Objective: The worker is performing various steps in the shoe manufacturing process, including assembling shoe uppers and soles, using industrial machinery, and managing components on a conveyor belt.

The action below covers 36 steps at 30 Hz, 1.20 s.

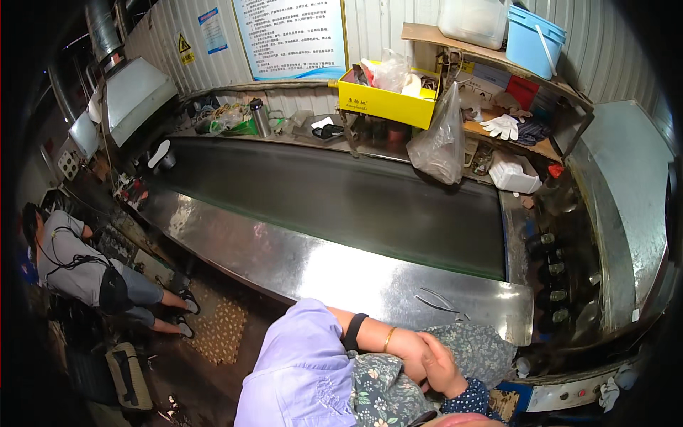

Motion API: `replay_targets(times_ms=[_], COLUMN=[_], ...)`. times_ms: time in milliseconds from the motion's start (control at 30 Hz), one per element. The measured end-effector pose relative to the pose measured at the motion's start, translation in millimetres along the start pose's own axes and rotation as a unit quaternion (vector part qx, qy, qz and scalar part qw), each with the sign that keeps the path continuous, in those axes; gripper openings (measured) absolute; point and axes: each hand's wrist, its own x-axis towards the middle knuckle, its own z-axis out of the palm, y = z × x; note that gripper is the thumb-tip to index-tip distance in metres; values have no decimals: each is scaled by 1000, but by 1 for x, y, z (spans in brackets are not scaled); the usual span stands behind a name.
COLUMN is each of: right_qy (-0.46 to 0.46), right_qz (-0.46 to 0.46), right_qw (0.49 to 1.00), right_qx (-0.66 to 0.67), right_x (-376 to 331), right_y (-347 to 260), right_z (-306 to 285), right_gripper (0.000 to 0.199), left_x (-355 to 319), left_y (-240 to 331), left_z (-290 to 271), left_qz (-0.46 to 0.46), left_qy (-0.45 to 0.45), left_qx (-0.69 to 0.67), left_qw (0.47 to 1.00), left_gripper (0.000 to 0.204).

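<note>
My left hand (407, 350) and my right hand (445, 370) are together in front of my floral apron (380, 381). A black band and a gold bracelet circle my left forearm; a dotted navy cuff ends at my right wrist. My right hand's fingers fold over my left hand, whose fingers are mostly hidden. Just beyond them runs a shiny metal ledge (334, 274), bearing a thin two-handled metal tool (437, 302), apart from both hands. Behind the ledge stretches a dark conveyor belt (341, 199). At its far left end is a white sole-shaped piece (159, 153).
A yellow box (388, 103), a hanging clear plastic bag (442, 142) and a white glove (501, 127) are at the back, under a blue bucket (535, 43). A steel flask (260, 117) stands behind the belt. Another person (85, 263) works at left. Machinery (555, 270) borders the right.
</note>
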Motion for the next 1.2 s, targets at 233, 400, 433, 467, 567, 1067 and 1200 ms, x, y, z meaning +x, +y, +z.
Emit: replay_targets(times_ms=[233, 400, 433, 467, 567, 1067, 1200], right_qy=[25, -6, -7, 1, 40, 69, 119], right_qz=[122, 215, 239, 284, 101, 124, 153], right_qw=[980, 921, 916, 909, 993, 954, 909], right_qx=[156, 324, 321, 305, 55, 263, 368], right_x=[-15, -10, -11, -12, -23, -7, -14], right_y=[35, 49, 46, 43, 26, 27, 21], right_z=[14, 18, 17, 15, 13, -9, -32], right_gripper=[57, 58, 58, 57, 57, 33, 35], left_x=[7, 14, 15, 16, 19, 31, 24], left_y=[-1, 2, 3, 3, 6, 32, 45], left_z=[-4, 1, 2, 3, 5, -23, -33], left_qz=[2, -1, -2, -3, -9, -122, 38], left_qy=[-25, -38, -37, -35, -33, -146, -50], left_qx=[0, 1, -3, -2, -5, 111, 254], left_qw=[1000, 999, 999, 999, 999, 975, 965], left_gripper=[31, 30, 30, 30, 30, 33, 31])
